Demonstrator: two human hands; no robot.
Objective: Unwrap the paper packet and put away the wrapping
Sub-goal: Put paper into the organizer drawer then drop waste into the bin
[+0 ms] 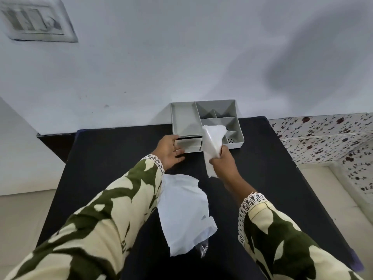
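Packet looks unwrapped — my right hand (223,158) grips the wrapping (213,142); left hand (170,151), fingers loosely spread, steadies the organizer (184,118) — stowing remains.

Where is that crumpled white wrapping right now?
In the head view, the white wrapping is pinched in the right hand, held up just in front of the grey organiser at the table's far edge, right of the left hand on its drawer.

Home room, floral bedsheet (323,138), wall switchboard (38,21), black table (113,150)
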